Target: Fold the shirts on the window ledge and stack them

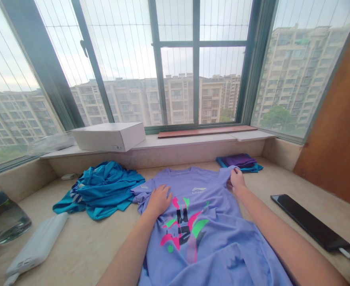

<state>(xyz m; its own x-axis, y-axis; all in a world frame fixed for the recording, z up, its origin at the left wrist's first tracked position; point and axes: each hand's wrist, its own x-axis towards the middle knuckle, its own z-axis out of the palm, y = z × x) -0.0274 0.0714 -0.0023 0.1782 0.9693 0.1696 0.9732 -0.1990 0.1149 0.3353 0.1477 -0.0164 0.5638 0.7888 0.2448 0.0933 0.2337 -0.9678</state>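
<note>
A lavender T-shirt (222,222) with a pink, green and black print lies front side up before me, its collar toward the window. My left hand (159,200) rests flat on its upper left part beside the sleeve, fingers stretched out. At the other shoulder, my right hand (237,180) pinches the edge of the sleeve and holds it out to the right. Wrinkles run across the lower part of the shirt, and its hem is out of view.
Left of the shirt is a crumpled blue pile of clothes (103,190); folded garments (240,161) lie back right. A white power bank (37,244) and a bottle (4,218) stand left, a phone (310,222) with a cable right. A white box (109,137) sits on the sill.
</note>
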